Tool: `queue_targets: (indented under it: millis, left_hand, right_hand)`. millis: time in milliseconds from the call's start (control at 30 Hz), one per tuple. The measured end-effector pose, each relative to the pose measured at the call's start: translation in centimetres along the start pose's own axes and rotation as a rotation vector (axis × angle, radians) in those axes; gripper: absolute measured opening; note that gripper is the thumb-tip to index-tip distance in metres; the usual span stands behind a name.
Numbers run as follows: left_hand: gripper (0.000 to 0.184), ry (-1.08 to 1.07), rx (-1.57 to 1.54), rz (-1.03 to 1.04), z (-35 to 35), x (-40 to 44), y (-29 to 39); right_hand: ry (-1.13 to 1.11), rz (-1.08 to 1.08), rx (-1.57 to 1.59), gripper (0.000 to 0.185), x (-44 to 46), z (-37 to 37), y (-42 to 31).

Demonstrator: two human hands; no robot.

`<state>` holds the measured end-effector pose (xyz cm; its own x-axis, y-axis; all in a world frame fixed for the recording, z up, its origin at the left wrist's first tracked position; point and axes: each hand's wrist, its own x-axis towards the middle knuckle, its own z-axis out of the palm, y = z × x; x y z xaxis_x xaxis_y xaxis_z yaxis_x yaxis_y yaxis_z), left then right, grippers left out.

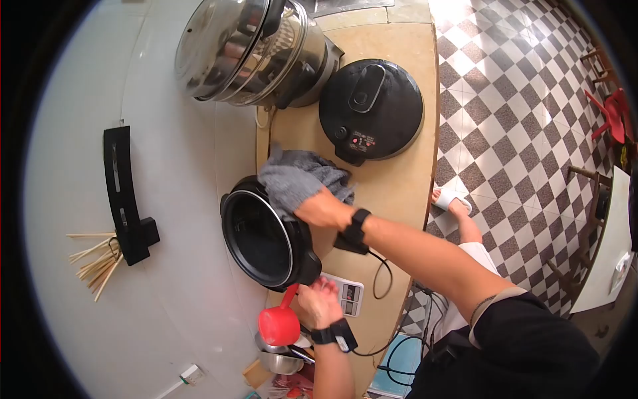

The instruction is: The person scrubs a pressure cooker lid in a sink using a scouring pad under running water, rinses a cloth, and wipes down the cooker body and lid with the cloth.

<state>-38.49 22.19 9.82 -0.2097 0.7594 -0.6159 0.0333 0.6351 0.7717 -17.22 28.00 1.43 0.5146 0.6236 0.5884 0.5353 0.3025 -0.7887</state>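
Note:
A grey cloth [290, 178] is bunched in my right hand [324, 207], which is closed on it. The cloth lies against the upper edge of a black electric cooker pot [256, 234], whose open top faces the wall side. Below the pot, my left hand [318, 302] has its fingers loosely apart, a little blurred. Whether it touches the pot's lower side I cannot tell. Close beside its thumb is the handle of a red dipper [279, 325]. A white kitchen scale [349, 296] sits partly behind the left fingers.
A black round cooker lid [372, 110] lies on the wooden counter [405, 176], near a steel steamer [249, 53]. Metal bowls [280, 363] stand below the dipper. A black holder with chopsticks [126, 199] hangs on the wall. Cables [392, 339] run by the counter edge.

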Motion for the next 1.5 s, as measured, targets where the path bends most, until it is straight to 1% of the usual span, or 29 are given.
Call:
queue_targets:
  millis: [33,100,167,200,233,267,300,333,433,500,567,633,667,767,833,867,933,967,1033,1067,1167,1233,1267,1333,1367,1400,1433,1467,1500]
  left_hand:
    - [0.030,-0.008,0.235,0.014,-1.5,-0.2,0.3]
    - [0.042,0.013,0.753,0.720,-3.7,-0.6,0.9]
    - [0.027,0.052,1.059,1.012,-2.8,-2.3,3.3]
    - [0.027,0.054,1.058,1.014,-1.4,-2.1,4.1]
    - [0.021,0.039,1.148,1.371,0.9,-1.4,4.8]
    - [0.026,0.025,1.220,1.734,2.3,-1.0,5.2]
    - [0.040,-0.065,1.317,1.643,2.7,-0.5,5.3]
    - [0.036,-0.099,1.331,1.658,3.2,-0.2,5.3]
    - [0.031,-0.187,1.351,1.673,2.9,1.7,4.7]
    - [0.029,-0.229,1.364,1.661,2.2,2.7,4.5]
    - [0.028,-0.281,1.272,1.643,2.3,3.1,4.6]
    - [0.029,-0.292,1.250,1.668,2.8,2.8,4.8]
    - [0.028,-0.271,1.275,1.659,2.8,2.7,4.9]
    - [0.028,-0.272,1.296,1.640,2.6,2.8,4.6]
    - [0.030,-0.274,1.287,1.636,2.8,3.0,4.6]
    - [0.031,-0.276,1.303,1.616,2.8,2.9,4.8]
    - [0.032,-0.276,1.325,1.591,2.5,2.7,4.8]
    - [0.032,-0.282,1.324,1.569,2.4,2.7,4.8]
    - [0.032,-0.298,1.326,1.562,2.4,2.9,5.0]
    - [0.033,-0.295,1.324,1.561,2.3,2.9,4.9]
    - [0.034,-0.291,1.318,1.583,2.3,3.1,5.0]
    - [0.034,-0.288,1.315,1.548,2.5,3.2,5.2]
    - [0.035,-0.289,1.299,1.567,2.7,3.3,5.2]
    - [0.035,-0.288,1.290,1.571,2.9,3.5,5.2]
    - [0.036,-0.274,1.272,1.571,2.9,3.4,5.0]
    - [0.036,-0.280,1.285,1.564,3.1,3.1,5.0]
    - [0.036,-0.263,1.271,1.540,3.6,2.8,5.0]
    - [0.036,-0.244,1.252,1.520,4.1,2.6,5.0]
    - [0.036,-0.251,1.256,1.521,4.2,2.7,4.9]
  right_hand:
    - [-0.038,0.023,-0.129,0.043,-1.0,-0.5,-1.4]
    - [-0.091,0.124,-0.024,0.045,-2.6,-3.1,-4.0]
    - [-0.105,0.165,0.093,0.046,-5.6,-4.3,-6.7]
    - [-0.105,0.163,0.094,0.046,-7.3,-4.3,-7.9]
    - [-0.113,0.240,0.207,0.046,-9.0,-4.2,-8.9]
    - [-0.122,0.315,0.318,0.047,-10.0,-3.8,-9.5]
    - [-0.122,0.307,0.319,0.047,-10.6,-3.2,-9.7]
    - [-0.092,0.312,0.211,0.050,-11.1,-2.6,-9.5]
    - [-0.079,0.395,0.280,0.056,-8.5,-2.0,-7.6]
    - [0.084,0.228,0.142,0.052,-5.1,-2.1,-6.1]
    - [0.047,0.086,0.071,0.046,-0.9,-1.1,-3.0]
    - [0.015,0.125,0.103,0.043,2.5,0.4,-0.4]
    - [0.012,0.130,0.105,0.043,2.9,0.8,-0.4]
    - [-0.267,0.217,0.046,0.046,2.5,0.3,-1.0]
    - [-0.164,0.042,-0.196,0.052,-0.2,-2.8,-4.3]
    - [-0.167,0.042,-0.197,0.052,-1.5,-3.5,-5.4]
    - [-0.144,0.325,0.130,0.055,-4.3,-4.1,-7.7]
    - [-0.141,0.324,0.132,0.055,-5.9,-3.9,-8.6]
    - [-0.066,0.503,0.399,0.056,-8.5,-3.2,-9.4]
    - [-0.052,0.504,0.398,0.056,-9.0,-3.4,-9.6]
    - [-0.078,0.472,0.400,0.057,-9.1,-3.2,-8.5]
    - [-0.087,0.312,0.231,0.056,-6.9,-2.6,-6.0]
    - [-0.066,0.321,0.198,0.050,-5.1,-2.4,-5.4]
    - [-0.051,0.135,0.086,0.049,-3.9,0.1,-1.0]
    - [0.022,0.043,-0.010,0.044,-1.1,0.9,1.1]
    - [-0.893,0.335,-0.030,0.036,3.4,-2.0,1.6]
    - [-0.662,0.236,-0.111,0.028,3.6,-0.2,3.5]
    - [-0.131,0.233,0.110,0.028,2.9,3.0,5.5]
    - [-0.126,0.238,0.108,0.028,2.6,4.4,6.3]
